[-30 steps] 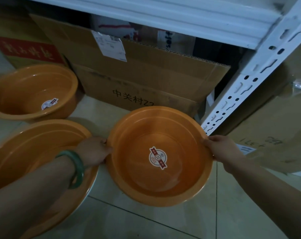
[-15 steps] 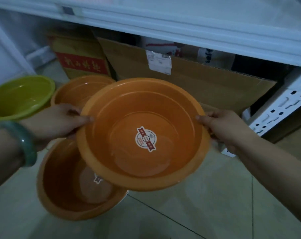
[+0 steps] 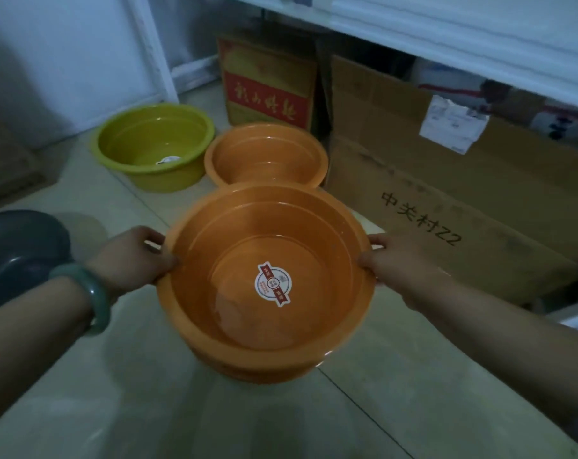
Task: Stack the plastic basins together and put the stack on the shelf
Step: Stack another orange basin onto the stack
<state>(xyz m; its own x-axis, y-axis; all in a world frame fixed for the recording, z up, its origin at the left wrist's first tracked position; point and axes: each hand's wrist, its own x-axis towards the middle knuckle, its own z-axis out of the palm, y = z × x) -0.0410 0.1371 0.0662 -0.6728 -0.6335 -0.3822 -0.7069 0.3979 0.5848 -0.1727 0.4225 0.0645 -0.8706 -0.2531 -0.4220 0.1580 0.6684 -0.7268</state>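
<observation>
Nested orange basins [image 3: 264,276] over the tiled floor [image 3: 396,392], rim gripped by left hand [image 3: 132,256] and right hand [image 3: 393,263]. Farther: another orange basin [image 3: 266,157], green basin [image 3: 155,147] far left, cardboard boxes [image 3: 446,193] under the shelf [image 3: 463,38].

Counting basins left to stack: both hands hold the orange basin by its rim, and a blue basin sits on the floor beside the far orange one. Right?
Not quite. In the head view, the basin beside the far orange one is yellow-green, not blue. Both hands, left and right, do hold the orange basin by its rim.
</observation>
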